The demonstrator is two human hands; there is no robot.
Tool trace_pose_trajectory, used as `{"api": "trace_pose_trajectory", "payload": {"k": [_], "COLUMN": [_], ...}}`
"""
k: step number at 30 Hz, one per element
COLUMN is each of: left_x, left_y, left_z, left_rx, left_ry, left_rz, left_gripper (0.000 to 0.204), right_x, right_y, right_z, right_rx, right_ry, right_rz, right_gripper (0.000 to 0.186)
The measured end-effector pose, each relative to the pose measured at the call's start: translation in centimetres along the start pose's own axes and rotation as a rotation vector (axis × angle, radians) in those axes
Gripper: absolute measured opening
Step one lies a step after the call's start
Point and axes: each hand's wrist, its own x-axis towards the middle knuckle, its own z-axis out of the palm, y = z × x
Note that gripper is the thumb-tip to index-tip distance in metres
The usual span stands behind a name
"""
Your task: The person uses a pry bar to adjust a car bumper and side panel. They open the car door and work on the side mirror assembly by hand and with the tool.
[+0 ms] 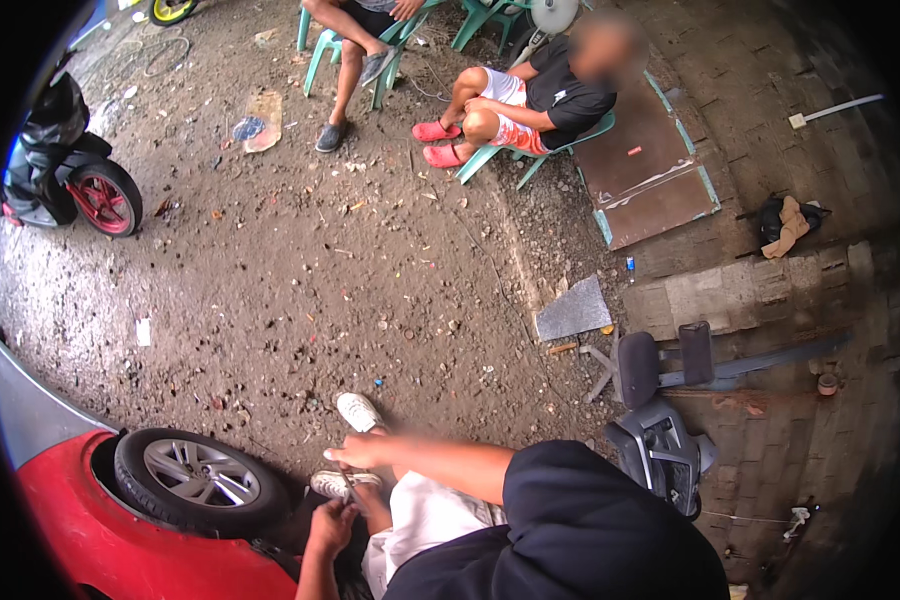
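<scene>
Hands point(355, 452) point(332, 520) blurred by white shoes point(345, 484); grip unclear, lower arm cut off.

The person wears a black short-sleeved shirt point(580, 530), pale off-white shorts point(425, 520) and white sneakers point(358, 410). Both forearms are bare, without watch or gloves.

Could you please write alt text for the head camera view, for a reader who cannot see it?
Seen from above, a crouching person's right hand and left hand reach toward white sneakers beside a red car's front wheel. Beyond, on littered dirt ground, two people sit on green plastic chairs, with a red-wheeled motorcycle at left.
</scene>
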Motion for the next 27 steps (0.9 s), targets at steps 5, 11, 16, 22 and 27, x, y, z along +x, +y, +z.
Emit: {"api": "trace_pose_trajectory", "payload": {"k": [5,11,16,22,27], "left_x": [0.9,0.4,0.9,0.0,-2.1], "left_y": [0.4,-0.7,-1.6,-0.7,-1.5], "left_z": [-0.9,-2.3,-1.1,-2.3,-1.2], "left_rx": [0.181,-0.108,0.198,0.022,0.122], "left_ry": [0.202,0.079,0.13,0.107,0.062], "left_rz": [-0.119,-0.129,-0.196,-0.133,-0.108], "left_gripper": [0.03,0.02,0.025,0.021,0.021], "right_x": [0.1,-1.4,0.7,-0.6,3.5], "right_y": [-3.0,0.1,-4.6,-1.4,-1.0], "right_z": [0.9,0.6,0.1,-1.0,2.3], "right_rx": [0.429,-0.135,0.353,-0.128,0.062], "right_ry": [-0.386,-0.075,-0.126,-0.322,-0.038], "right_rz": [-0.261,0.092,-0.293,0.07,-0.157], "right_gripper": [0.069,0.074,0.076,0.08,0.08]}}
